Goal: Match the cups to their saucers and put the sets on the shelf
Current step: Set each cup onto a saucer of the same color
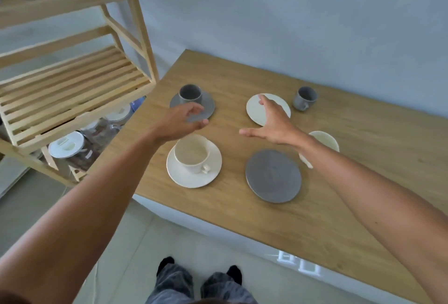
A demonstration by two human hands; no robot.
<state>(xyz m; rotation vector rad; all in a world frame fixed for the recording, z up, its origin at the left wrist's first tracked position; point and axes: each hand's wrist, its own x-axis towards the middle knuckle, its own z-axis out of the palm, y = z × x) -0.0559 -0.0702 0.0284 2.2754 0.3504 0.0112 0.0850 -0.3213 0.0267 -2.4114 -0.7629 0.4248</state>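
- Your left hand [183, 119] hovered loosely curled and empty over the near rim of the grey saucer [208, 107], which already carried a grey cup [190, 94].
- Your right hand [271, 122] was spread open, holding nothing, above the bare cream saucer [254, 107].
- A cream cup [192, 154] sat matched on its cream saucer [213, 172] near the table [315, 219] edge; a second grey saucer [273, 175] lay bare.
- The loose grey cup [304, 97] and second cream cup [324, 140] stood unmatched, each nearer the wrong colour, so a hasty grab could mispair them.
- Your right forearm crossed just over that cream cup and could tip it.
- Carrying a set to the slatted shelf [72, 90], the cup could slide if the saucer tilted.
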